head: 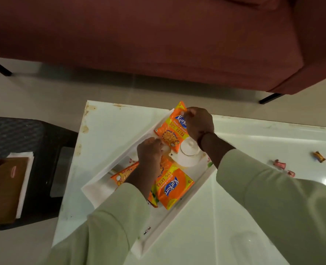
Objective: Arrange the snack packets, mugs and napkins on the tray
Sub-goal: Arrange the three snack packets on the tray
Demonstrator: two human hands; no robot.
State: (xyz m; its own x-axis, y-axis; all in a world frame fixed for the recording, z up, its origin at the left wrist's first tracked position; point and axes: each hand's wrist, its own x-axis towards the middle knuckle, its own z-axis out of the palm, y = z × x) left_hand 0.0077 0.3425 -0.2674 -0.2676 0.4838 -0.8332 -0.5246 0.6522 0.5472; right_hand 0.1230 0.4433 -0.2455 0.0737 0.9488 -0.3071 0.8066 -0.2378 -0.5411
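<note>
A white rectangular tray point(101, 180) lies at an angle on the white table. Both hands hold one orange snack packet point(172, 129) over the tray's far end: my right hand point(199, 124) pinches its top corner, my left hand point(149, 153) grips its lower corner. A white teapot with a lid point(187, 153) stands in the tray just below that packet. A second orange packet point(172, 188) lies flat in the tray's middle. A third orange packet point(123, 175) shows partly under my left sleeve. No mugs are visible.
A dark stool point(43, 150) at the left carries a brown napkin holder point(3, 186) with white napkins point(26, 169). Wrapped candies point(279, 164) and another one point(319, 156) lie on the white table point(254, 217) at the right. A maroon sofa point(158, 35) stands behind.
</note>
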